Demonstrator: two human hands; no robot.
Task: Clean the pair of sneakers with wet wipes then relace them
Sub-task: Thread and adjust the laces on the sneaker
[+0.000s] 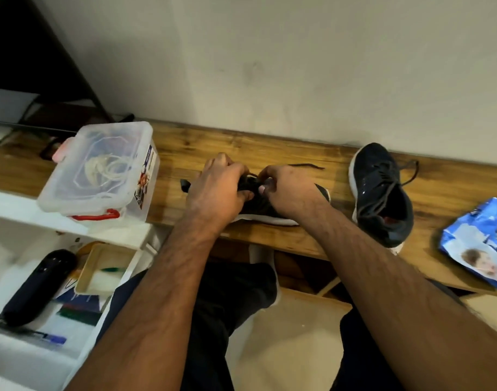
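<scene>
Far left: white shelf unit with open compartments, holding a dark rounded case, a small shallow tray and a blue pen. On top, at the left end of the wooden tabletop, a clear plastic box with red latches, pale cord coiled inside. Behind everything, a plain off-white wall; dark furniture in the upper left corner.

Centre of the tabletop: dark sneaker with white sole, near the front edge, mostly covered by the hands. Long axis running left to right; which end is the toe, impossible to tell. Left hand curled over the upper, fingers clamped on the black lace. Right hand touching the left, thumb and fingers pinching the same lace. One lace end trailing on the wood beyond the right hand.

Further right, well apart: second sneaker, dark navy with white sole, laced, lace ends loose. Long axis running from the wall toward the front edge, toe toward the wall, heel at the edge.

Far right: crumpled blue-and-white wet wipes pack lying near the tabletop edge. Below, dark trousers and pale floor.
</scene>
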